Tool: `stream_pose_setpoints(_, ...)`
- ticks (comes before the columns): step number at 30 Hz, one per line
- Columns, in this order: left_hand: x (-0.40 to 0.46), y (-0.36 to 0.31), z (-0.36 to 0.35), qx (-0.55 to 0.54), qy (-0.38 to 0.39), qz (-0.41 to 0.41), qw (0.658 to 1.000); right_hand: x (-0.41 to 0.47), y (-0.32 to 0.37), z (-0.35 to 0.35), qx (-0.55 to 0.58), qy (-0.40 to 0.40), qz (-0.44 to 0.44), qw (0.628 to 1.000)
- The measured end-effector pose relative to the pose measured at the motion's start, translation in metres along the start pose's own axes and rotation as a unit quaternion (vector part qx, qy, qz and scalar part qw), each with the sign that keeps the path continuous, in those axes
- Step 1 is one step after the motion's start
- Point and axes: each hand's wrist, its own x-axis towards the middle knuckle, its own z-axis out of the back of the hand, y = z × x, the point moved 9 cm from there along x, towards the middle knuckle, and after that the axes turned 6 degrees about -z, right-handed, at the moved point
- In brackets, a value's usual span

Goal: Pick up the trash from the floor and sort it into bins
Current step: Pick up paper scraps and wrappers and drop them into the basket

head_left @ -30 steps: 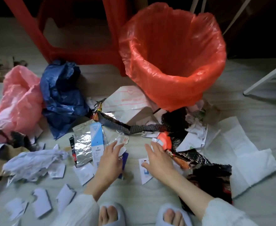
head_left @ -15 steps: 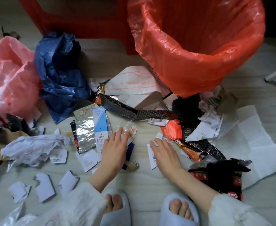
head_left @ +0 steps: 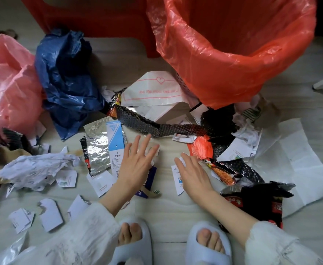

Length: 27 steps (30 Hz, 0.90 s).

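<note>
Trash lies scattered on the pale floor. My left hand (head_left: 137, 163) rests flat, fingers spread, over a clear crinkled wrapper (head_left: 153, 148), beside a blue-and-white tag (head_left: 115, 144) and silver foil (head_left: 97, 148). My right hand (head_left: 193, 173) lies on a small white printed slip (head_left: 177, 181), its fingertips touching a white scrap. A red scrap (head_left: 201, 148) and a black noodle wrapper (head_left: 256, 201) lie to its right. The red-lined bin (head_left: 233, 60) stands at the back right.
A pink bag (head_left: 7, 87) and a blue bag (head_left: 67, 79) sit at the back left. Crumpled white paper (head_left: 36, 169) and torn scraps (head_left: 49, 214) lie at the left. White sheets (head_left: 305, 165) spread at the right. My slippered feet (head_left: 172, 243) are below.
The view has dropped closer to the floor and bin. My left hand slid forward onto the clear wrapper; my right hand stays on the white slip.
</note>
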Motion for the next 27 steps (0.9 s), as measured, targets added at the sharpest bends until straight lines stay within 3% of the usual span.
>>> stream_pose_setpoints(3,0.000,-0.007,-0.009,0.020,0.045,-0.019,0.999,0.001,0.003,0.001,0.006,0.002,0.024,1.000)
stream_pose_setpoints(8,-0.001,-0.008,-0.005,0.036,0.034,-0.004,0.999,0.003,-0.001,-0.001,-0.034,-0.029,0.042,0.998)
stream_pose_setpoints(15,-0.002,-0.004,-0.009,-0.004,0.079,0.004,0.997,0.010,0.000,0.008,-0.060,-0.055,0.031,0.996)
stream_pose_setpoints(22,-0.005,-0.004,-0.007,-0.050,0.068,0.003,0.996,0.011,-0.008,0.003,-0.027,0.011,0.019,0.999)
stream_pose_setpoints(25,-0.003,0.004,-0.015,-0.053,0.133,0.028,0.989,0.013,-0.011,0.002,-0.015,0.009,0.007,1.000)
stream_pose_setpoints(27,0.001,0.010,-0.012,-0.045,0.123,0.052,0.990,0.014,-0.015,0.001,-0.010,0.009,-0.010,1.000)
